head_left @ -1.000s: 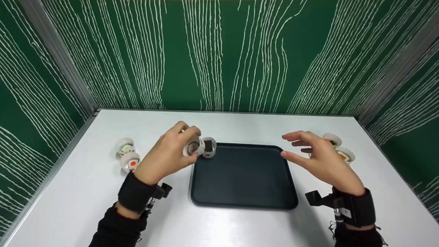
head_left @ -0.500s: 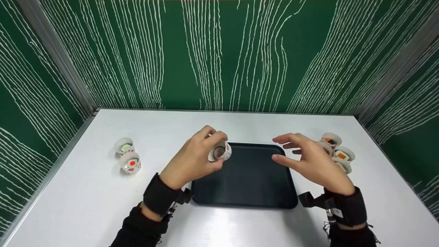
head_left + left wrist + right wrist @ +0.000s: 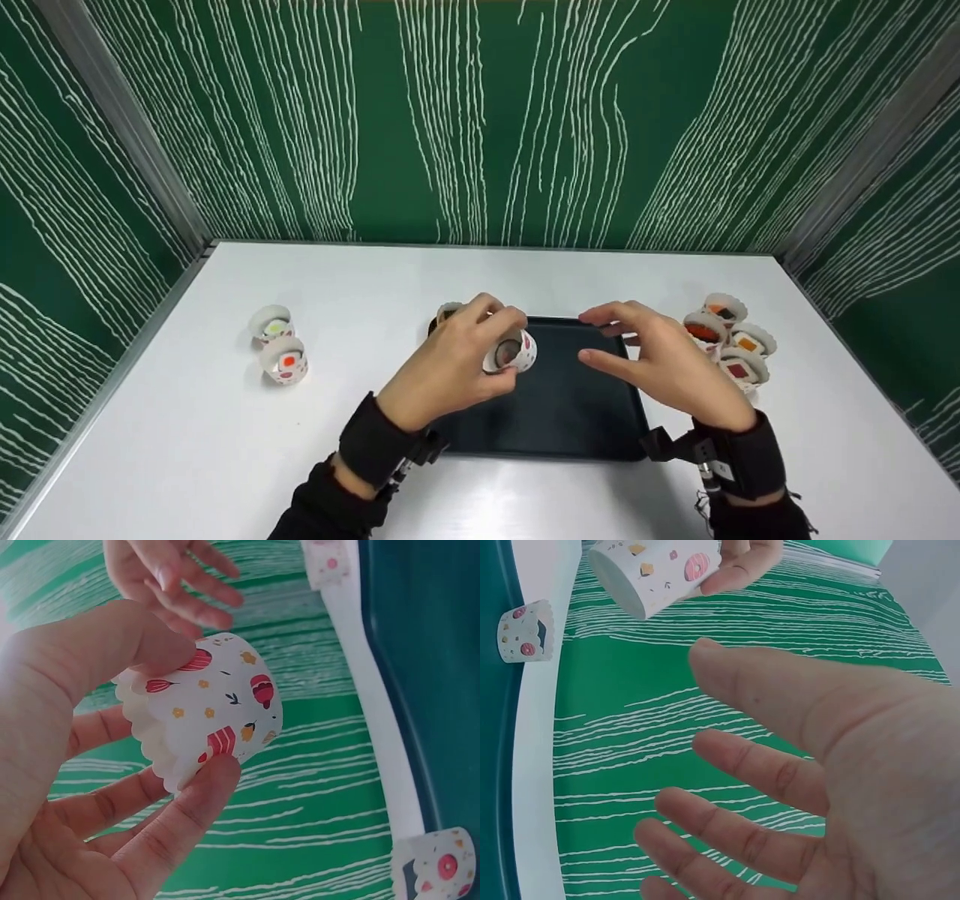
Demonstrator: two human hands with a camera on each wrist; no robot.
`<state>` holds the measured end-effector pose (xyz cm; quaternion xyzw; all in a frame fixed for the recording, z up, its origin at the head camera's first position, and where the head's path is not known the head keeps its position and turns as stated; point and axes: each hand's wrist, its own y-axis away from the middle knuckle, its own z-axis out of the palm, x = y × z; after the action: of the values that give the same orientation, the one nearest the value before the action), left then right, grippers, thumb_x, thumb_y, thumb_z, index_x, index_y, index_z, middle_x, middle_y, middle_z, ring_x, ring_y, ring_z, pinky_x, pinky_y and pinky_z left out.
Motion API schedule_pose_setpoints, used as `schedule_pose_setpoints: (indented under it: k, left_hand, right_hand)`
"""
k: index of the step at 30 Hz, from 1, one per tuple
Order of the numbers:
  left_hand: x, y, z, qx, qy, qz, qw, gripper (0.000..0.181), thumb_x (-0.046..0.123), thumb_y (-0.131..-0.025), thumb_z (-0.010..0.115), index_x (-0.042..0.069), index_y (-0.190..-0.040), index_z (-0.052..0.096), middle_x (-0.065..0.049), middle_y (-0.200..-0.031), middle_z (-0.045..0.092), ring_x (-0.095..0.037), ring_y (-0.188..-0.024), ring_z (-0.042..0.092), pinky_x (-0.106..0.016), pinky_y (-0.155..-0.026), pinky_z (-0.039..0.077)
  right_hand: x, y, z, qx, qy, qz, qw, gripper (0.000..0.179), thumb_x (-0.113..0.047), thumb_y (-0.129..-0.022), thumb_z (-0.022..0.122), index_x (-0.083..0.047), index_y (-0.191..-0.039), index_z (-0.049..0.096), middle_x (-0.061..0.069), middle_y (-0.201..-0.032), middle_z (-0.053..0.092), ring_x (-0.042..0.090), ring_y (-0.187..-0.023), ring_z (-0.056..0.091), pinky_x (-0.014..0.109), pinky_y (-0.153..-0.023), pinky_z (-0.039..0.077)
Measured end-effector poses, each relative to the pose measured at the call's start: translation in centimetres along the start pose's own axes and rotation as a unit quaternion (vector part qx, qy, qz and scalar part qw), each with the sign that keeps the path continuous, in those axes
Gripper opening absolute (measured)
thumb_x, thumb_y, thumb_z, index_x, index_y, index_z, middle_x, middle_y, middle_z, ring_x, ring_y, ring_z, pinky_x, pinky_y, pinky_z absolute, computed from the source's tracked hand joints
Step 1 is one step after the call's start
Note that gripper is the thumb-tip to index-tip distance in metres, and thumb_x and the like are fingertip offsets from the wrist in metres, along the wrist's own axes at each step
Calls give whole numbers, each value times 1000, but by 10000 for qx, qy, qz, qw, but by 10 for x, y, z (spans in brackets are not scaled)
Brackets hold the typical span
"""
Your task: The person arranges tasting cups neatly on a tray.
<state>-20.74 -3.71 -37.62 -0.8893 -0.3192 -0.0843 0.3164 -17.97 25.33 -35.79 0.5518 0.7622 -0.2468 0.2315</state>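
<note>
My left hand (image 3: 461, 360) pinches a white paper baking cup (image 3: 217, 701) between thumb and fingers. Red and yellow prints cover its wall, and its scalloped mouth tips toward the palm. Something round and dark-edged, like a sushi roll, shows inside it in the head view. The held cup (image 3: 528, 351) is over the dark tray (image 3: 562, 420). A second baking cup (image 3: 448, 309) sits at the tray's back left corner, partly hidden behind the left hand. My right hand (image 3: 667, 364) hovers by the tray's right side, thumb and fingers spread, holding nothing.
Two baking cups, one with a green-topped piece (image 3: 274, 327) and one with a red-topped piece (image 3: 286, 362), stand on the white table (image 3: 187, 420) at left. Several filled cups (image 3: 752, 342) cluster at right. Green walls (image 3: 540, 120) with white lines enclose the back and sides.
The left hand has carried its baking cup rightward and slightly nearer over the tray. The right hand has drifted left toward it, uncovering more of the cups at right.
</note>
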Motion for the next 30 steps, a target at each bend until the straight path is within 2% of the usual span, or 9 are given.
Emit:
schedule_pose_setpoints:
  k: [8, 13, 24, 30]
  left_hand:
    - [4, 0, 9, -38, 306, 113, 9995, 45, 12, -85, 79, 15, -128, 66, -4, -117, 64, -14, -98, 64, -31, -86, 56]
    - [6, -1, 12, -81, 364, 156, 9992, 45, 14, -87, 80, 15, -129, 66, -4, -117, 63, -13, -98, 63, -29, -86, 56]
    - [8, -2, 22, -147, 462, 322, 9983, 44, 16, -89, 82, 13, -130, 67, -6, -117, 63, -14, -99, 63, -27, -86, 58]
    - [7, -1, 24, -187, 493, 311, 9981, 45, 16, -90, 81, 13, -132, 66, -7, -121, 63, -15, -101, 64, -27, -87, 58]
  right_hand:
    - [-2, -6, 15, -180, -117, -360, 9991, 43, -35, -98, 80, -19, -137, 69, 1, -136, 70, 27, -121, 69, 53, -107, 54]
    - [-5, -9, 24, -240, 1, -510, 9984, 41, -31, -96, 82, -18, -133, 71, -1, -131, 73, 18, -114, 69, 49, -102, 57]
    - [-6, -11, 31, -408, -270, -641, 9967, 33, -24, -94, 85, -18, -124, 73, -3, -119, 75, 19, -105, 74, 44, -94, 62]
    - [-6, -12, 32, -466, -369, -708, 9957, 32, -23, -96, 83, -16, -125, 73, -2, -116, 76, 14, -102, 74, 35, -91, 62]
